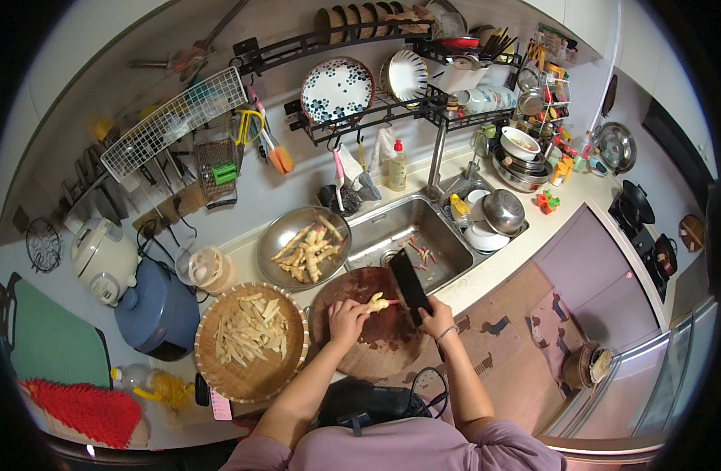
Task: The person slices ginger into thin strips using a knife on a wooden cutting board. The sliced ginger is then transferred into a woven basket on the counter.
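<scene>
On a round wooden cutting board (360, 353), my left hand (347, 321) holds a piece of fresh ginger (377, 302) with a pink shoot tip pointing right. My right hand (437, 318) grips the handle of a dark-bladed cleaver (408, 279). The blade stands at the pink tip; whether it touches is hard to tell. Behind the board, a metal bowl (268, 274) contains several whole ginger roots (311, 253). To the left, a round woven bamboo tray (219, 377) carries a heap of cut ginger strips (251, 329).
A steel sink (460, 250) with pink trimmings (422, 250) lies behind the board's right side. Left are a blue cooker (160, 312), a white rice cooker (101, 259) and an oil bottle (154, 385). Stacked bowls (503, 212) stand right of the sink; a dish rack (378, 112) hangs above.
</scene>
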Motion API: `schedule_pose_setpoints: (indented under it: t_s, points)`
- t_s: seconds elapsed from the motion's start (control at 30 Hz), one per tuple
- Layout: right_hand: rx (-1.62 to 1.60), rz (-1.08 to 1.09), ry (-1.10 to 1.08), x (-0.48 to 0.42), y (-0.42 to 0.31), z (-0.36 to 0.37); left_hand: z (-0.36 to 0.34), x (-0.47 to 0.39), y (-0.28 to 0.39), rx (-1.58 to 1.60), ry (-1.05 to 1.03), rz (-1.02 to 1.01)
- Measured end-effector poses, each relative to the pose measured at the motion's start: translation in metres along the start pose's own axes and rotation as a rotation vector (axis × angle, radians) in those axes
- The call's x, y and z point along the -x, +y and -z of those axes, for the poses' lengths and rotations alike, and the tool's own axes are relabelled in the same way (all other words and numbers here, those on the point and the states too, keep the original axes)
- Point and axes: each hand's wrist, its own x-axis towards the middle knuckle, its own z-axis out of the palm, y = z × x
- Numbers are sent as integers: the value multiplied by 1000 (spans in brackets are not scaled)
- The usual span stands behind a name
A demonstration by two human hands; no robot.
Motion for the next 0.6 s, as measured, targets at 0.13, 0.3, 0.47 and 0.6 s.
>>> schedule_pose_setpoints:
  t_s: [0.13,0.3,0.47,0.6]
  points:
    - [162,-106,-151,13,-28,12,-14,-3,6,40,10,52]
    - [350,-185,-271,26,-45,20,-21,1,13,-39,60,28]
    - [440,-178,-358,24,-57,21,-19,-3,14,-51,52,-1]
    - [509,-175,-401,15,-45,-1,-22,-3,10,-41,67,-3]
